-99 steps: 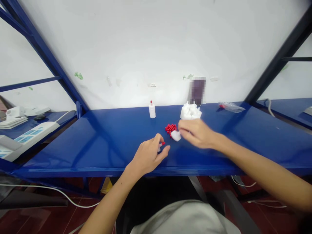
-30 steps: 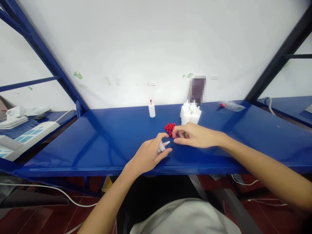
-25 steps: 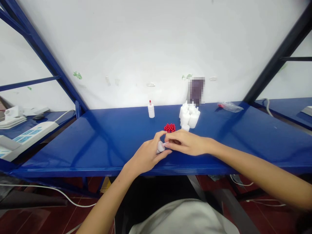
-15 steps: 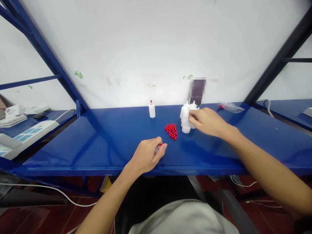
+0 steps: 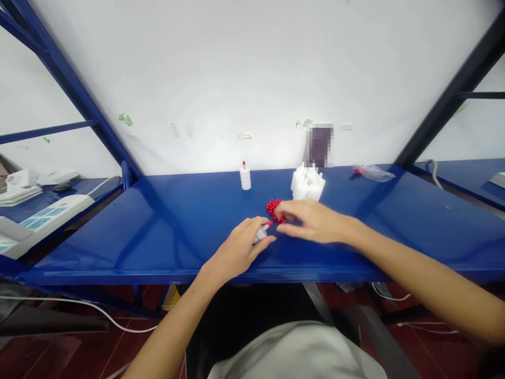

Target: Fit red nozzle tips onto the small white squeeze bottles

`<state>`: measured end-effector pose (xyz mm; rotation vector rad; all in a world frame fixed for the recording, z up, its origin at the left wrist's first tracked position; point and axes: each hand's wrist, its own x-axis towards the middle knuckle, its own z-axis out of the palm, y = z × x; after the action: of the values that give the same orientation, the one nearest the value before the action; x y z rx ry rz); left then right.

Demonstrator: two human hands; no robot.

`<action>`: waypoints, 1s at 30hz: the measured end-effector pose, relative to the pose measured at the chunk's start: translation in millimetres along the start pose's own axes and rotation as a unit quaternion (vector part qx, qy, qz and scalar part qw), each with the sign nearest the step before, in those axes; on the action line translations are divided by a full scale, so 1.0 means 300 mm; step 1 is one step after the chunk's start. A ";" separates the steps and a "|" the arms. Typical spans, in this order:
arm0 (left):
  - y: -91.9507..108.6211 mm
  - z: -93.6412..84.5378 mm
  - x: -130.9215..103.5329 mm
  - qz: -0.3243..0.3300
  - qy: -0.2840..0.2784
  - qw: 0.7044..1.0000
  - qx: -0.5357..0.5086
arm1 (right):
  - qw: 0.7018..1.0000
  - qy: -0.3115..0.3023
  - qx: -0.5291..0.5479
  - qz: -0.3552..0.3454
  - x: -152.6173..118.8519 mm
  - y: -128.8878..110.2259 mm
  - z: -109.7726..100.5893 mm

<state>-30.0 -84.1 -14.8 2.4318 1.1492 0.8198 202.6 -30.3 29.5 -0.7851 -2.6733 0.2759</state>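
Note:
My left hand [image 5: 241, 246] holds a small white bottle [image 5: 260, 235] with a red tip, tilted to the right, near the front edge of the blue table [image 5: 177, 221]. My right hand [image 5: 310, 221] is over the right side of a pile of red caps [image 5: 273, 206], thumb and fingers apart, with nothing seen between them. Behind it stands a cluster of white bottles [image 5: 302, 185] with bare nozzles. One white bottle with a red cap [image 5: 245, 178] stands upright farther back, left of the cluster.
A pixelated dark object [image 5: 319, 146] leans on the wall behind the cluster. A clear plastic bag [image 5: 374, 172] with something red lies at the back right. A white power strip [image 5: 51, 216] is at the far left.
My right hand has moved from the white bottle cluster left and nearer, to the red caps. My left hand has loosened around its bottle, showing more of it and its red tip.

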 end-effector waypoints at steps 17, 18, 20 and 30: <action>0.008 0.001 0.001 0.032 0.000 0.996 0.078 | 0.997 -0.075 0.014 0.032 -0.004 0.013 -0.017; 0.006 0.002 0.002 0.027 -0.001 0.997 0.079 | 0.994 -0.098 -0.013 0.052 -0.006 0.016 -0.025; 0.004 0.004 0.002 0.019 -0.007 0.996 0.085 | 0.987 -0.136 -0.033 0.085 -0.007 0.022 -0.029; 0.009 0.000 0.001 0.003 -0.027 0.995 0.099 | 0.977 -0.143 0.068 0.143 0.002 0.048 -0.012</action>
<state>-28.3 -85.5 -13.2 2.6005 1.2580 0.6640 210.4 -17.7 29.1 -1.1647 -2.7564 0.6840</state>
